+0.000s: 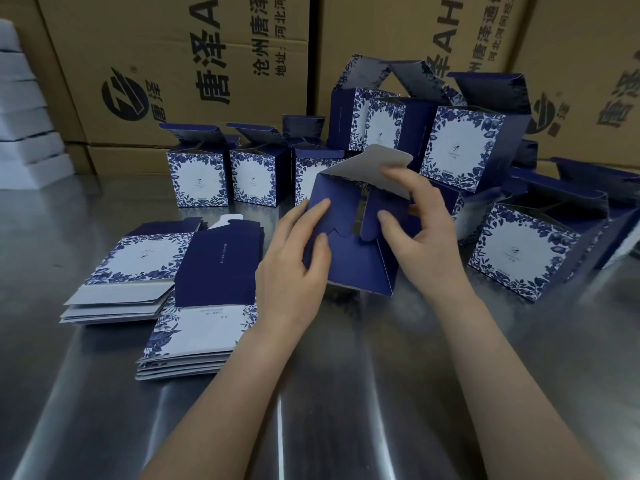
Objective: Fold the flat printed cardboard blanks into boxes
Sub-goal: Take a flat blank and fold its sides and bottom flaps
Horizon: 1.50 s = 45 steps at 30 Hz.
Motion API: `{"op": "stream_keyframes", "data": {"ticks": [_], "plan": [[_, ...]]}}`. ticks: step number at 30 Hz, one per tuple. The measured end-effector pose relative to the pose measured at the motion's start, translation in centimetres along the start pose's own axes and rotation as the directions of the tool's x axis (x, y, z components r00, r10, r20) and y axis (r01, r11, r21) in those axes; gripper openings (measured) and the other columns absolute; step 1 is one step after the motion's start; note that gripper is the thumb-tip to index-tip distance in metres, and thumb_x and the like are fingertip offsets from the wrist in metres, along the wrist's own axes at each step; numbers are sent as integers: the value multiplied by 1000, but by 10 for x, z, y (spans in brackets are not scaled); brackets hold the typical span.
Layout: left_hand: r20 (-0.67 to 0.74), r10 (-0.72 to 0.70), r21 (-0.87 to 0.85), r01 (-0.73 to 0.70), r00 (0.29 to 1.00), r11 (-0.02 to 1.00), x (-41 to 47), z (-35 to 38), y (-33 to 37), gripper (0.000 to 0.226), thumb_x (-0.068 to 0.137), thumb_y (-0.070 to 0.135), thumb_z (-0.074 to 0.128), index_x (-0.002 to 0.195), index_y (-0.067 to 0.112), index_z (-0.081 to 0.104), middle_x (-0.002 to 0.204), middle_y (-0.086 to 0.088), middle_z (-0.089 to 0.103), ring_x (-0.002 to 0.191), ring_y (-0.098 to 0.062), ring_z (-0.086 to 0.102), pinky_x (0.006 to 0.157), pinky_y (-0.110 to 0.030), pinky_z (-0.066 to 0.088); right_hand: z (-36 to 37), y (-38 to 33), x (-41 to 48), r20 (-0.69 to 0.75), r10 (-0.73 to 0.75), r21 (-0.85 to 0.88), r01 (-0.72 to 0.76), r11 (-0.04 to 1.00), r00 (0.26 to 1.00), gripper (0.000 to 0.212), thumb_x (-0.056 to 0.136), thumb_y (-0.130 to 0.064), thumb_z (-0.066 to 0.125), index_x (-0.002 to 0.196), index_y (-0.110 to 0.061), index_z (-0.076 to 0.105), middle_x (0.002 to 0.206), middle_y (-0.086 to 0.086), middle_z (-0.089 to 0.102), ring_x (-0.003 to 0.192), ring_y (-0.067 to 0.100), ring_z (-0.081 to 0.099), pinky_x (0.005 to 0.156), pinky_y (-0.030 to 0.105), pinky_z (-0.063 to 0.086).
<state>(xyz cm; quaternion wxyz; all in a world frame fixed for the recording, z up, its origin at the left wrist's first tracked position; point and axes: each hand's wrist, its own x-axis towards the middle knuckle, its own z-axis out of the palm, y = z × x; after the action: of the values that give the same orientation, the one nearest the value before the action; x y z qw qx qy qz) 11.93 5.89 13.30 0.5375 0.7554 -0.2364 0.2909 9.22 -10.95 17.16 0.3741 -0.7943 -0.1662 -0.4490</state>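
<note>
A half-formed navy blue box stands tilted on the steel table, its end flaps facing me. My left hand holds its left side, fingers laid over one navy flap. My right hand grips the right flap, thumb on the navy face and fingers behind the grey-backed flap that sticks up. Two stacks of flat blanks lie to the left: one showing a white panel with blue floral border, the other nearer me with a navy blank on top.
Several folded blue-and-white boxes with open lids stand in a row and pile behind and to the right. Large brown shipping cartons form a wall at the back. White stacked items sit at far left.
</note>
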Motion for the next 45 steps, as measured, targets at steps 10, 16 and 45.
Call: {"op": "stream_keyframes", "data": {"ticks": [10,16,45], "plan": [[-59,-228,-272,204,972,940,2,2,2,64,83,34,57,145,34,43,126,14,53,108,-1,59,88,-30,54,21,1,-4,-157,341,390,-259,884,927,62,82,3,70,134,-17,43,139,-3,46,132,7,43,104,16,40],[-70,-348,-383,298,935,875,6,5,3,36,98,26,58,134,21,61,109,12,53,87,14,56,76,-4,43,28,-4,-7,-6,420,522,-355,775,907,58,95,-1,57,143,-30,44,148,-13,46,136,0,42,116,35,35],[-316,-264,-211,204,911,956,12,-10,17,18,96,11,62,97,0,76,90,-8,65,79,8,56,75,-5,35,41,1,-12,-109,512,565,-370,737,852,32,101,-14,53,131,-11,61,120,-23,63,119,-12,52,104,11,39]]}}
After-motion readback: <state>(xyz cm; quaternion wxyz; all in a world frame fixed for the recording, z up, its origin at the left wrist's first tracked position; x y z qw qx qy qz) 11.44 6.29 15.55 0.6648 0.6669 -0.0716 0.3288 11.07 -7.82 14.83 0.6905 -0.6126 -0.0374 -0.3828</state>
